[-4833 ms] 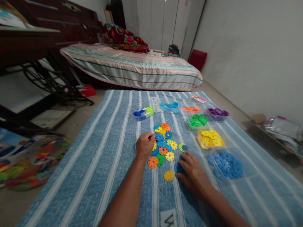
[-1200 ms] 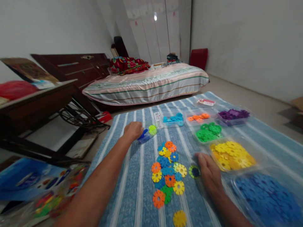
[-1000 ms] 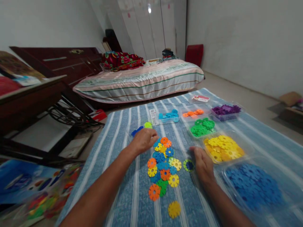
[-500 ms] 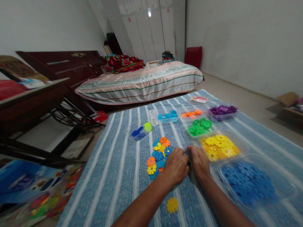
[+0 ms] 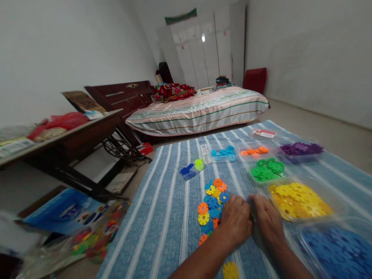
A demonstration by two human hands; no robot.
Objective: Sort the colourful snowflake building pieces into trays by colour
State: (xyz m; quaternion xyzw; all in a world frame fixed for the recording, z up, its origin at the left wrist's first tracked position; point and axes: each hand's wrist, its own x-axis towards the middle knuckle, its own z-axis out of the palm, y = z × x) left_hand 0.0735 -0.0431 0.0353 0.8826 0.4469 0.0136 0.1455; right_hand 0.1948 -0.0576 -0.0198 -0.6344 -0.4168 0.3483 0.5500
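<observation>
My left hand [image 5: 236, 220] is closed, its curled fingers beside the right edge of a cluster of flower-shaped plastic discs [image 5: 212, 201] in blue, orange and yellow. My right hand [image 5: 267, 221] is close by on its right, thumb and fingers bent together. The two hands almost meet. Whatever lies between their fingertips is mostly hidden and blurred, so I cannot name it. A single yellow disc [image 5: 230, 270] lies on the striped cloth below my left forearm. Right of my right hand stands a clear tub of yellow discs [image 5: 302, 199].
Nearer me is a tub of blue discs [image 5: 340, 248]. Farther back stand tubs of green [image 5: 267, 169], orange [image 5: 254, 151], purple [image 5: 301, 148] and light-blue pieces [image 5: 223, 154]. A small tray [image 5: 190, 171] holds dark-blue and lime pieces. Beyond the striped cloth [image 5: 162, 201] is a bed [image 5: 200, 112].
The view has swung left, so the cloth, tubs and hands appear farther right and lower. My hands stay close together beside the disc cluster.
</observation>
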